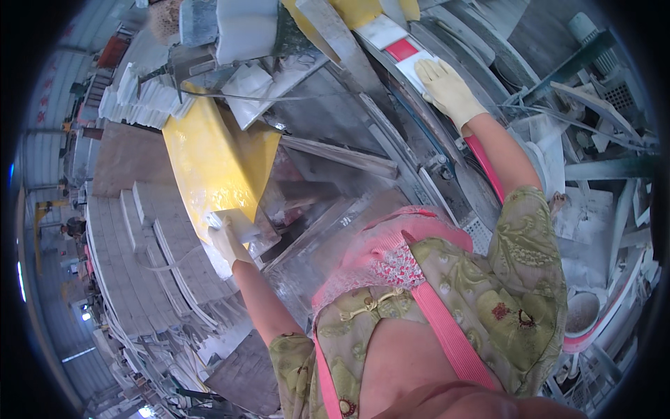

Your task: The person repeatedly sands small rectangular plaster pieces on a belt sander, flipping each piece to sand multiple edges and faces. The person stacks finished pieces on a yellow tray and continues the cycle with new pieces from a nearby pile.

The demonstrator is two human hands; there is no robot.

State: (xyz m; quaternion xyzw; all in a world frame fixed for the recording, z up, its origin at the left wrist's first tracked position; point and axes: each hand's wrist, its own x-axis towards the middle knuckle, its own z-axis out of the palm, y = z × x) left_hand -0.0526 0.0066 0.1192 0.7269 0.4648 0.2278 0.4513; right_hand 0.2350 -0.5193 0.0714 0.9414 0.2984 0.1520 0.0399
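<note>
My left hand (225, 243), in a pale glove, grips a small white tile (237, 223) at the near end of a wet yellow sheet (202, 157). The fingers close over the tile's edge; the thumb's exact place is hard to make out. Reaching far forward on the right, my right hand (447, 89), gloved alike, lies flat with fingers stretched out on another white tile (412, 64). That tile rests on a narrow red belt (400, 49), and a further white tile (380, 32) sits beyond it on the same belt.
Stacks of grey-white slabs (122, 258) stand at the left, with piled white tiles (143, 98) behind them. A thin dark hose (279, 98) crosses above the yellow sheet. Metal machine rails (401, 126) run between my hands. A round bucket (583, 311) is at the lower right.
</note>
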